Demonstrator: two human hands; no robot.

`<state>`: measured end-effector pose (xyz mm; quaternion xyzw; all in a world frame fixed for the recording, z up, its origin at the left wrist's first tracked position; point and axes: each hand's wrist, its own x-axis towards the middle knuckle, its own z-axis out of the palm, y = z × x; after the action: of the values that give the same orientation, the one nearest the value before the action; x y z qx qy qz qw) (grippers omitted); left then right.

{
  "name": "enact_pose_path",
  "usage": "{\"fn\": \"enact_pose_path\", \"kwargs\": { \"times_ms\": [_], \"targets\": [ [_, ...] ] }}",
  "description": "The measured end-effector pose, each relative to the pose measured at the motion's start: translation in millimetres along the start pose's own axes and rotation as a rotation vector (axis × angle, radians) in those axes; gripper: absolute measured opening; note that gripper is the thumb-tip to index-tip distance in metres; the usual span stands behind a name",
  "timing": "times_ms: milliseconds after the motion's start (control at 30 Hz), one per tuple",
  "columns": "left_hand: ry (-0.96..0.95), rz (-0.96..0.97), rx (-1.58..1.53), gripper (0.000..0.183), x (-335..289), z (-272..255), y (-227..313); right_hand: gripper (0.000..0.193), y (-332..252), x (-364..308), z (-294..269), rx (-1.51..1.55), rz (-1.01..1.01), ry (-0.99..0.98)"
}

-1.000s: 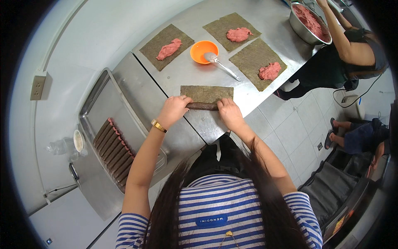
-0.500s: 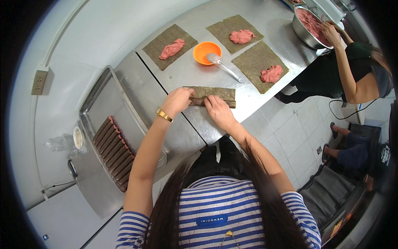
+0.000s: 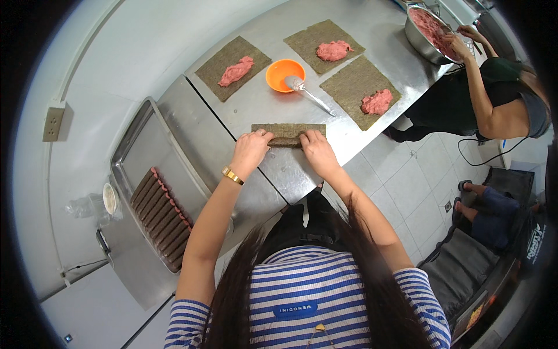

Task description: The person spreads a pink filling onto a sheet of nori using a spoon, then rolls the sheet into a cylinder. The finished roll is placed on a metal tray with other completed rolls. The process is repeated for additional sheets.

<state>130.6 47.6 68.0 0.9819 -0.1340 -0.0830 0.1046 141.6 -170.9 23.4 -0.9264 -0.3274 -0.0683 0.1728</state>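
Observation:
A partly rolled seaweed sheet [image 3: 286, 142] lies crosswise on the steel table in front of me. Its flat far strip still shows beyond the roll. My left hand [image 3: 251, 153] grips the roll's left part with bent fingers, a gold watch on that wrist. Toward the other end, my right hand [image 3: 319, 153] has its fingers curled over the roll. Any filling inside is hidden. Just beyond stands an orange bowl [image 3: 278, 70], with a metal spoon [image 3: 315, 99] leaning out over its rim.
Three seaweed sheets [image 3: 344, 85] with pink meat paste [image 3: 377, 102] lie farther off. A metal tray [image 3: 129, 152] at left holds several finished rolls [image 3: 160, 215]. At far right a co-worker's hands [image 3: 457, 46] are at a steel bowl [image 3: 419, 45] of paste. A seam crosses the table.
My right hand has slid to the right along the roll, so the hands are farther apart. The roll's middle now shows between them. The co-worker's hands have shifted at the steel bowl.

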Motion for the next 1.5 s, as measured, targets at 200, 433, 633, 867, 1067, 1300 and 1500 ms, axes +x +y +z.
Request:
{"fn": "enact_pose_path", "kwargs": {
  "times_ms": [200, 433, 633, 867, 1067, 1300, 1500],
  "targets": [
    [-0.022, 0.001, 0.031, 0.033, 5.4, -5.5, -1.9, 0.023, 15.6, -15.5, -9.7, 0.045, 0.132, 0.010],
    [-0.163, -0.006, -0.085, 0.040, 29.1, -17.1, -12.4, 0.026, 10.8, -4.1, -25.3, 0.058, 0.140, 0.090],
    [-0.268, -0.049, -0.159, 0.043, 41.6, -26.7, -18.4, 0.027, -13.4, 27.9, -2.2, 0.085, -0.169, 0.082],
    [-0.007, 0.107, -0.061, 0.037, 25.0, -15.5, -10.7, 0.027, -12.1, 32.4, 11.8, 0.100, -0.134, 0.086],
    [0.004, 0.059, 0.028, 0.031, 21.7, -7.4, -4.0, 0.027, -5.2, 27.8, 10.3, 0.071, -0.067, 0.021],
    [0.001, 0.056, 0.007, 0.031, 21.3, -3.6, -2.1, 0.027, 19.9, -2.8, -5.4, 0.076, 0.091, -0.037],
    [0.027, 0.119, 0.018, 0.029, 17.9, 4.0, 3.7, 0.040, 20.1, -5.9, -31.2, 0.065, 0.197, -0.165]
  ]
}}
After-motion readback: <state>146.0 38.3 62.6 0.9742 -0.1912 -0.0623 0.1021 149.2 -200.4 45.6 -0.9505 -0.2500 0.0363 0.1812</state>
